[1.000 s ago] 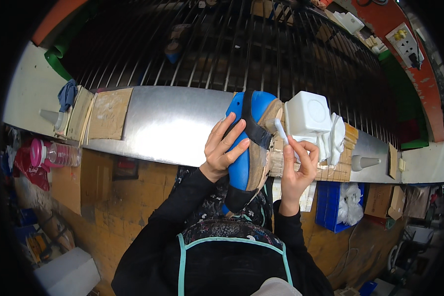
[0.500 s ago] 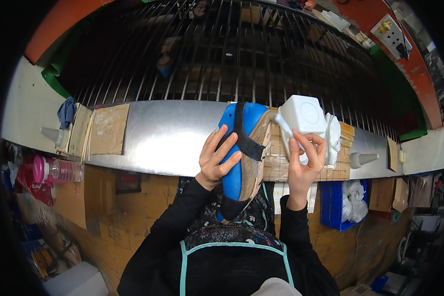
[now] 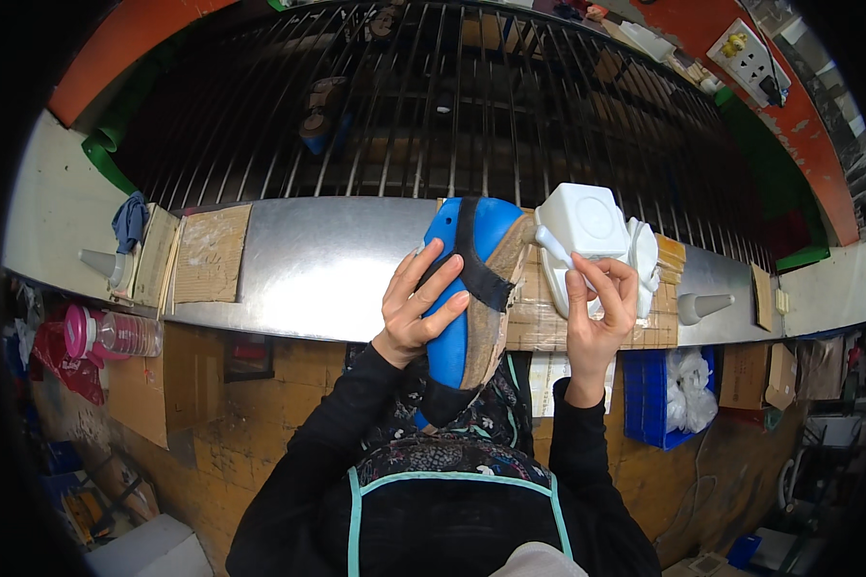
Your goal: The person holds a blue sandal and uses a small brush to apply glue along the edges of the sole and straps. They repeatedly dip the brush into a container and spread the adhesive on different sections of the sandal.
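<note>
My left hand (image 3: 420, 305) grips a blue shoe last (image 3: 447, 351) from its left side, fingers spread over the blue surface. Black straps (image 3: 465, 240) cross the last, and a rough tan sole edge (image 3: 484, 344) faces right. The last stands tilted at the bench's front edge, its lower end over my lap. Between the thumb and fingers of my right hand (image 3: 601, 308) is a slim white brush (image 3: 554, 246). Its tip is at or close to the tan edge near the last's upper end; contact is unclear. Just behind it stands a white square container (image 3: 582, 219).
A cardboard pad (image 3: 539, 325) lies on the metal bench (image 3: 327, 264) below the container. Grey cones (image 3: 704, 308) (image 3: 101, 263) rest at both sides. Beyond runs a rack of metal rods (image 3: 385, 125), with another shoe (image 3: 318, 125) among them. A blue crate (image 3: 649, 399) stands below right.
The last and my left hand have shifted slightly left. My right hand keeps its pinch on the brush, whose tip stays near the tan edge. The view has shifted a little.
</note>
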### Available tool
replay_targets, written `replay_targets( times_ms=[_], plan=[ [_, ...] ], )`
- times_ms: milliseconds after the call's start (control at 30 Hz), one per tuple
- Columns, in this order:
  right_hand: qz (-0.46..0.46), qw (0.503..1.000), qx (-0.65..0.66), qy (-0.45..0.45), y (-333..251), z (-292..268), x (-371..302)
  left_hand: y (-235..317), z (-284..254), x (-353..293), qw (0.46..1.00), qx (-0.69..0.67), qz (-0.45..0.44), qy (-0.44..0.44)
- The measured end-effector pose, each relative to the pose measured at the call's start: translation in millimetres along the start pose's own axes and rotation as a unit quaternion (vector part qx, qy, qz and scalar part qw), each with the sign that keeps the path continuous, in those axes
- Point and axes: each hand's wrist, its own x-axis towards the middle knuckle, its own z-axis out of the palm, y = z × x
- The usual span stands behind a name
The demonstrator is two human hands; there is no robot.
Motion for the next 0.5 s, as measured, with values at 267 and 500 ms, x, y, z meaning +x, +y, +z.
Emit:
replay_targets(
  times_ms=[267,500],
  plan=[
    [-0.069,0.996,-0.037,-0.036,-0.1,-11.3,-3.7,2.0,-1.2,6.0,1.000,0.000,-0.005,-0.017],
    [-0.114,0.989,-0.068,-0.067,-3.6,-18.9,1.3,1.7,-3.5,13.7,1.000,-0.002,-0.005,-0.024]
  ],
)
